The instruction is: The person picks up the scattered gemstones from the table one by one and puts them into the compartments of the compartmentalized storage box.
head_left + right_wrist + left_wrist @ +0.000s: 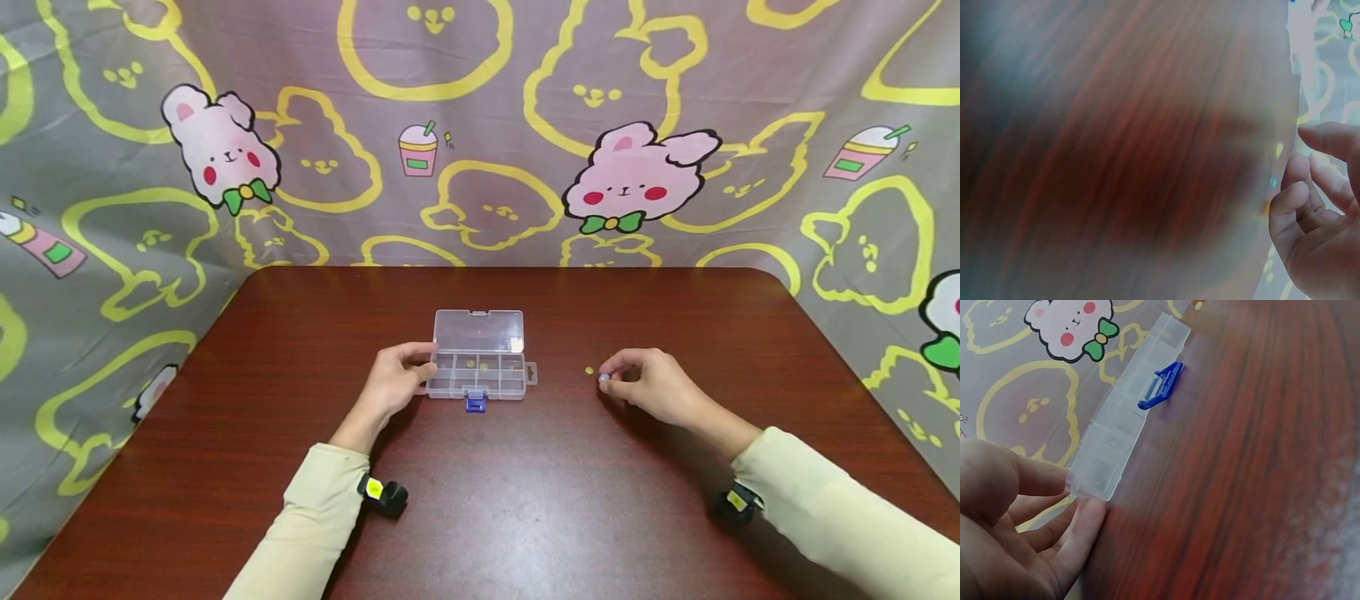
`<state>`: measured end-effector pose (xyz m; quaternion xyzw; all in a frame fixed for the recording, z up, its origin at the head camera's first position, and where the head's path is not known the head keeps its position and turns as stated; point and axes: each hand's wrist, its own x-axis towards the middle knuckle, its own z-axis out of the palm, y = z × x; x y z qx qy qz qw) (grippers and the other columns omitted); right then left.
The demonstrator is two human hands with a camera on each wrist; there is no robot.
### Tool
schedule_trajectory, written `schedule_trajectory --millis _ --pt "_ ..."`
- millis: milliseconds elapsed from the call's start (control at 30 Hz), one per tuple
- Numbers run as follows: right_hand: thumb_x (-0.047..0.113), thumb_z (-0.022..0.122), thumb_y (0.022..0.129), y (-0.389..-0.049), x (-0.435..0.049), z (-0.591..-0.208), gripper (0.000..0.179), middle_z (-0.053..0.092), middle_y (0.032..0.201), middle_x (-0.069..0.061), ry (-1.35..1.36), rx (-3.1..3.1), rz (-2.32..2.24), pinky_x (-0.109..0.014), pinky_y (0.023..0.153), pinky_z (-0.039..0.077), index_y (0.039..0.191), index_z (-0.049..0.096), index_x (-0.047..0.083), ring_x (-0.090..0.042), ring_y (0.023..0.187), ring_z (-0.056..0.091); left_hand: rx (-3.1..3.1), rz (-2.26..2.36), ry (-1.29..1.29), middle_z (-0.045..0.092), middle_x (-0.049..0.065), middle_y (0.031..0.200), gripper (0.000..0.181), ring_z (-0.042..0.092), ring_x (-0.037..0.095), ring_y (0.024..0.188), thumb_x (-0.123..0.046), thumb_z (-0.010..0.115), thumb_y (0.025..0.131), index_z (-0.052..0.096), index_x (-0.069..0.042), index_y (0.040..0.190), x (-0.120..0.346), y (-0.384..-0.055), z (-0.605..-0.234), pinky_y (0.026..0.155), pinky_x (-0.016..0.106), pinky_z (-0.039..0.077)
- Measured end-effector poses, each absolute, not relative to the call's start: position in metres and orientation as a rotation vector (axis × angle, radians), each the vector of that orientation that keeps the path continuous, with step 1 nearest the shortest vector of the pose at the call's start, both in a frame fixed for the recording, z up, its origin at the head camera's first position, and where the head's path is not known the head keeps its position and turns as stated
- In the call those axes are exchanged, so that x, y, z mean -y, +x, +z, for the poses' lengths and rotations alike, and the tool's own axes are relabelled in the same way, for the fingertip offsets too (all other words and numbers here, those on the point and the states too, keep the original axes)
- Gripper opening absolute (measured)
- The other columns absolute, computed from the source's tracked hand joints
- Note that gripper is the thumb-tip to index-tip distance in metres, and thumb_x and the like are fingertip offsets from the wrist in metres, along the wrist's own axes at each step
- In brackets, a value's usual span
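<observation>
My left hand [393,379] holds the left end of a clear plastic compartment box [477,385], thumb above and fingers below in the left wrist view. The box's lid [478,331] stands raised at the back, and a blue latch [476,402] hangs at its front. Small yellow pieces lie in the back compartments. To the right, my right hand [660,387] reaches down with thumb and fingertips about a small pale-blue bead [604,378]. In the right wrist view the thumb and fingers [1296,195] are apart, close to the bead.
A small yellow bead [588,371] lies on the table just left of my right fingertips. An orange piece [1267,207] shows beside those fingers. The brown wooden table [480,517] ends at a patterned curtain [495,125] behind and at both sides.
</observation>
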<state>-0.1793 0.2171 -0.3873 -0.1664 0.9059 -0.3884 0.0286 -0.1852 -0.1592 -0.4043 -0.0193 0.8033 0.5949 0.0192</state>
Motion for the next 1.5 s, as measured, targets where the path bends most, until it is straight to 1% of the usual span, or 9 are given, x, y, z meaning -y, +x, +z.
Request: schedule_trajectory --millis 367,500,600,800,933,1167,1400,1500 --pt "0.006 0.076 0.086 -0.181 -0.176 -0.382 0.007 0.062 0.074 0.001 -0.603 -2.729 -1.270 -0.025 0.052 0.047 0.093 0.073 0.008 -0.015 0.059 0.056 -2.483 1.858 -0.064 0.065 0.024 0.122 0.036 0.065 0.018 0.083 0.005 0.064 0.092 0.066 0.003 0.128 0.160 -0.184 -0.403 0.069 0.035 0.061" --pt "0.006 0.076 0.086 -0.182 -0.162 -0.378 0.008 0.064 0.076 0.001 -0.660 -2.720 -1.279 -0.025 0.054 0.046 0.093 0.074 0.008 -0.015 0.063 0.057 -2.489 1.854 -0.068 0.065 0.023 0.122 0.036 0.066 0.018 0.085 0.005 0.064 0.092 0.066 0.003 0.128 0.161 -0.185 -0.403 0.069 0.035 0.061" --pt "0.005 0.077 0.086 -0.184 -0.153 -0.375 0.009 0.064 0.076 0.001 -0.701 -2.713 -1.273 -0.025 0.056 0.046 0.094 0.074 0.008 -0.015 0.066 0.058 -2.482 1.864 -0.070 0.065 0.023 0.122 0.036 0.066 0.018 0.085 0.005 0.064 0.092 0.066 0.003 0.128 0.160 -0.185 -0.404 0.068 0.034 0.061" --pt "0.006 0.077 0.086 -0.185 -0.134 -0.369 0.008 0.066 0.076 0.003 -0.741 -2.700 -1.257 -0.027 0.060 0.047 0.094 0.074 0.006 -0.014 0.068 0.060 -2.481 1.871 -0.065 0.065 0.024 0.119 0.035 0.066 0.018 0.083 0.006 0.064 0.092 0.066 0.004 0.127 0.160 -0.184 -0.404 0.066 0.033 0.061" --pt "0.005 0.077 0.086 -0.187 -0.123 -0.368 0.008 0.066 0.077 0.003 -0.778 -2.696 -1.247 -0.027 0.060 0.047 0.094 0.074 0.006 -0.013 0.070 0.060 -2.478 1.876 -0.058 0.065 0.025 0.119 0.035 0.066 0.019 0.084 0.006 0.063 0.092 0.066 0.005 0.127 0.161 -0.184 -0.404 0.066 0.033 0.061" --pt "0.005 0.076 0.086 -0.191 -0.104 -0.365 0.012 0.067 0.079 0.002 -0.866 -2.674 -1.247 -0.026 0.063 0.050 0.097 0.074 0.002 -0.012 0.073 0.062 -2.478 1.884 -0.057 0.065 0.026 0.120 0.035 0.066 0.019 0.084 0.006 0.063 0.092 0.065 0.005 0.127 0.161 -0.185 -0.404 0.067 0.034 0.061" --pt "0.006 0.077 0.085 -0.193 -0.084 -0.363 0.011 0.068 0.079 0.002 -0.897 -2.670 -1.206 -0.026 0.057 0.048 0.095 0.075 0.003 -0.012 0.066 0.060 -2.496 1.869 -0.071 0.066 0.024 0.118 0.035 0.065 0.018 0.083 0.006 0.064 0.092 0.066 0.004 0.127 0.161 -0.184 -0.403 0.066 0.032 0.060" --pt "0.006 0.077 0.085 -0.193 -0.076 -0.363 0.009 0.068 0.078 0.003 -0.894 -2.669 -1.200 -0.026 0.057 0.048 0.094 0.075 0.004 -0.013 0.067 0.060 -2.496 1.866 -0.080 0.066 0.023 0.118 0.035 0.064 0.017 0.081 0.005 0.065 0.092 0.067 0.003 0.126 0.161 -0.184 -0.402 0.066 0.032 0.060"
